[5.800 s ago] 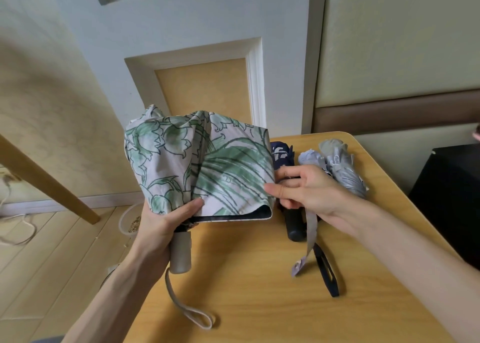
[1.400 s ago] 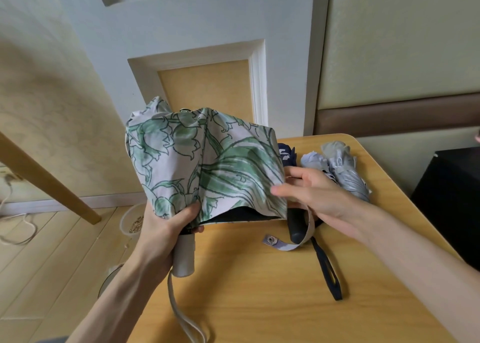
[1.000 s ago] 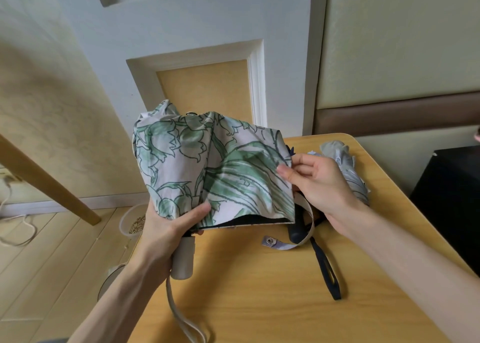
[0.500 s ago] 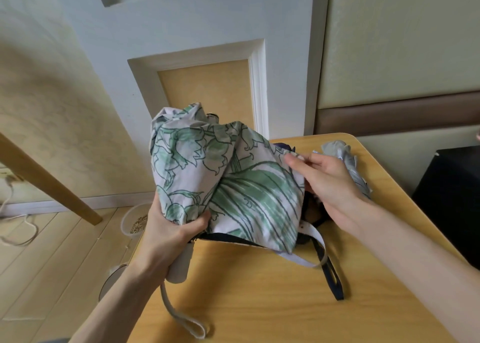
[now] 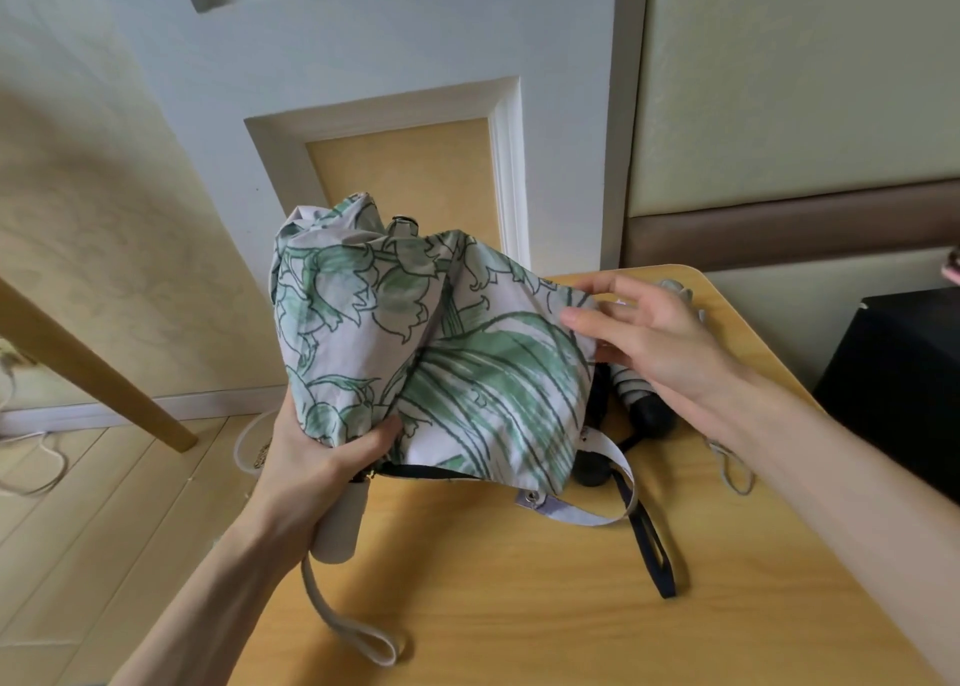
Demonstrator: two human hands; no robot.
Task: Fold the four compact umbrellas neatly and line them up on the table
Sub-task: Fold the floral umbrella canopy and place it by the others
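Cloth, plastic, wood
Creased matt cloth canopy (image 5: 441, 363) above the left grip (image 5: 311, 477); smooth plastic handle (image 5: 340, 527) below; desk (image 5: 493, 607) satin wood.

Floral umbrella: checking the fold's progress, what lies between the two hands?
Head view: the umbrella's bunched green-and-white canopy, gripped low by the left hand and touched by the right hand.

left hand (image 5: 317, 469) grips tight, right hand (image 5: 649, 337) fingers outstretched.
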